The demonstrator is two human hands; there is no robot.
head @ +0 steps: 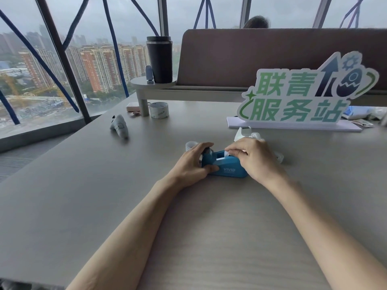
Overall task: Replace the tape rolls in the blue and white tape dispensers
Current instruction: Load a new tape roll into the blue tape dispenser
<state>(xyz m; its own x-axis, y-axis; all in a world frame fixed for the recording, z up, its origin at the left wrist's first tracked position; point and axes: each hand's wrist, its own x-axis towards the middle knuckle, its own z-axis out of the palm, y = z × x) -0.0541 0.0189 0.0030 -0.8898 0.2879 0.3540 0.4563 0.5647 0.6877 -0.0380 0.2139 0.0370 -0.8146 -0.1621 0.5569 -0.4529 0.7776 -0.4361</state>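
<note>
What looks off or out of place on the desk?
Nothing spilled or broken. Both hands, left hand and right hand, hold the blue dispenser, upright on the table. A grey handheld device lies on its side, apart, near the window. The white dispenser is mostly hidden behind the right hand.

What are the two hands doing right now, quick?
Left hand: closed around the left end of the blue tape dispenser, gripping it.
Right hand: on the dispenser's right end, fingertips pinching something white on top; what it is cannot be told.
</note>
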